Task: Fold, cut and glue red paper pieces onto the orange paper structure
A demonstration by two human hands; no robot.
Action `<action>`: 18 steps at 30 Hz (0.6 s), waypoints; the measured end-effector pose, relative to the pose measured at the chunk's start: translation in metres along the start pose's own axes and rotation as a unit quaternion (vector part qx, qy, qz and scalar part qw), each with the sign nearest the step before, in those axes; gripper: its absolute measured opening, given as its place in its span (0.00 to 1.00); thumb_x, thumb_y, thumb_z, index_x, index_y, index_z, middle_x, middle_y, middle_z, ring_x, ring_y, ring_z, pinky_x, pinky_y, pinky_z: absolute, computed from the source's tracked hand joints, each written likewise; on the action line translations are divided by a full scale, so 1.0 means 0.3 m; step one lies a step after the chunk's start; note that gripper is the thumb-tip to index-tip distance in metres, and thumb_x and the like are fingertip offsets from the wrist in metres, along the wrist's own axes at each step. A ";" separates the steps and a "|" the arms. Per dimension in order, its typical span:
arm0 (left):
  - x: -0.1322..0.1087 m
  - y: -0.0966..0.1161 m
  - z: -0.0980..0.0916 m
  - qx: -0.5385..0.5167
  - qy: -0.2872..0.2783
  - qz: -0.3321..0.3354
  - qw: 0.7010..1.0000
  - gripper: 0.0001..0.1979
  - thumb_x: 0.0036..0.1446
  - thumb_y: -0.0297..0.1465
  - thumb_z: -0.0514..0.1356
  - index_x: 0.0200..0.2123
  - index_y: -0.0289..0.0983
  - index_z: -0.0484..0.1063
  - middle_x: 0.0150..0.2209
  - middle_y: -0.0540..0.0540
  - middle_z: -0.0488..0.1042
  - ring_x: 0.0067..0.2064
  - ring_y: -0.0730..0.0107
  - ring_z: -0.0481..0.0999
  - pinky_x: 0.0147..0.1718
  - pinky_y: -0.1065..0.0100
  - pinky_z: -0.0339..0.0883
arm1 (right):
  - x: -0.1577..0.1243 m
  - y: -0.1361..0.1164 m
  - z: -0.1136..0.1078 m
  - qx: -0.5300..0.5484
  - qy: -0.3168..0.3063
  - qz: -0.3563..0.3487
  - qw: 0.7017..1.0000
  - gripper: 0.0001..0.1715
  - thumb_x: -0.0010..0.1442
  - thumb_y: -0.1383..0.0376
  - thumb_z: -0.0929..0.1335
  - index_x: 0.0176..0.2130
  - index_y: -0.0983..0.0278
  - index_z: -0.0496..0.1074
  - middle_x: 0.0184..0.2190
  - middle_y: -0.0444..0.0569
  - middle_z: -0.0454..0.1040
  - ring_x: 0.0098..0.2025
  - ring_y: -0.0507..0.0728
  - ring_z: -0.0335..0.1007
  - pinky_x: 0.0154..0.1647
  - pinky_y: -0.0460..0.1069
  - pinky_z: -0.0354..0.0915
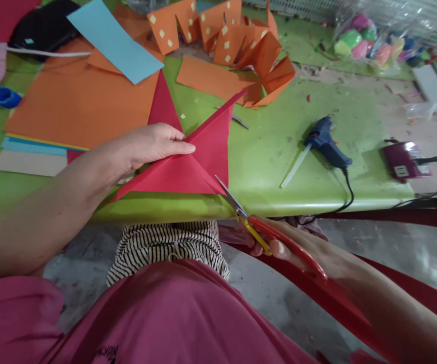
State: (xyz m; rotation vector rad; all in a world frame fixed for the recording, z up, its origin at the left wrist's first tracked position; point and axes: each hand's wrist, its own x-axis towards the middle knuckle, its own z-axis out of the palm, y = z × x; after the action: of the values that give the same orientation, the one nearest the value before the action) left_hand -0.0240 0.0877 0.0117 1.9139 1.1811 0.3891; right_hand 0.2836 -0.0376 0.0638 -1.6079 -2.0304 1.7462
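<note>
My left hand [148, 145] pinches a folded red paper [199, 162] and holds it over the front edge of the green table [279, 167]. My right hand [297, 247] grips red-handled scissors [263, 227] below the table edge. The scissor blades are open, with their tip at the paper's lower right edge. Pointed flaps of the red paper stick up and out to the right.
Orange sheets [82, 101] with a blue strip [114, 43] lie at the left. Folded orange card with small squares [237, 40] stands at the back. A blue glue gun [326, 144], a purple plug box [403, 161] and a bag of coloured clay [370, 38] sit on the right.
</note>
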 end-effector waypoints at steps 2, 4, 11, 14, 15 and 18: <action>-0.003 0.007 -0.002 -0.022 -0.002 -0.007 1.000 0.16 0.62 0.45 0.57 0.34 0.43 0.81 0.25 0.50 0.79 0.30 0.63 0.81 0.31 0.62 0.72 | -0.001 -0.009 -0.006 -0.021 -0.027 -0.020 0.999 0.35 0.62 0.32 0.58 0.40 0.56 0.72 0.35 0.51 0.76 0.35 0.61 0.72 0.36 0.55 0.69; -0.007 0.028 -0.005 -0.073 -0.008 -0.047 0.996 0.15 0.60 0.44 0.59 0.33 0.42 0.80 0.24 0.51 0.79 0.29 0.64 0.81 0.30 0.63 0.72 | -0.004 -0.017 -0.014 -0.043 -0.034 -0.021 0.998 0.37 0.63 0.32 0.56 0.43 0.56 0.73 0.37 0.52 0.77 0.36 0.60 0.74 0.36 0.55 0.70; -0.022 0.122 -0.015 -0.197 -0.014 -0.268 0.943 0.11 0.52 0.40 0.65 0.34 0.40 0.80 0.25 0.51 0.78 0.32 0.63 0.82 0.31 0.69 0.71 | 0.007 -0.010 -0.021 -0.073 -0.050 -0.038 0.995 0.39 0.62 0.29 0.52 0.39 0.56 0.69 0.33 0.49 0.75 0.32 0.59 0.72 0.33 0.55 0.71; -0.025 0.132 -0.015 -0.198 -0.007 -0.275 0.941 0.11 0.52 0.40 0.65 0.34 0.40 0.79 0.25 0.51 0.77 0.34 0.61 0.83 0.33 0.69 0.71 | 0.018 0.005 -0.023 -0.079 -0.046 -0.055 0.994 0.38 0.63 0.30 0.52 0.38 0.56 0.69 0.32 0.48 0.75 0.31 0.58 0.71 0.31 0.53 0.70; -0.025 0.133 -0.015 -0.199 -0.008 -0.277 0.940 0.10 0.52 0.40 0.65 0.33 0.40 0.79 0.25 0.51 0.77 0.35 0.61 0.83 0.33 0.69 0.71 | 0.020 0.007 -0.023 -0.076 -0.046 -0.056 0.994 0.38 0.63 0.31 0.53 0.38 0.56 0.69 0.32 0.48 0.75 0.31 0.58 0.72 0.31 0.53 0.70; -0.025 0.127 -0.015 -0.203 -0.015 -0.282 0.938 0.10 0.52 0.40 0.65 0.34 0.40 0.78 0.27 0.51 0.78 0.37 0.60 0.83 0.34 0.68 0.71 | 0.023 0.009 -0.026 -0.068 -0.046 -0.052 0.995 0.38 0.64 0.32 0.54 0.39 0.57 0.70 0.33 0.49 0.76 0.32 0.57 0.73 0.31 0.52 0.69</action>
State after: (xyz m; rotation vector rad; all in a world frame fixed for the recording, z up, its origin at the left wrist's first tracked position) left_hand -0.0082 0.0756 0.0454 1.1608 1.4354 0.2610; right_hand 0.2867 -0.0279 0.0608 -1.4486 -2.2773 1.7115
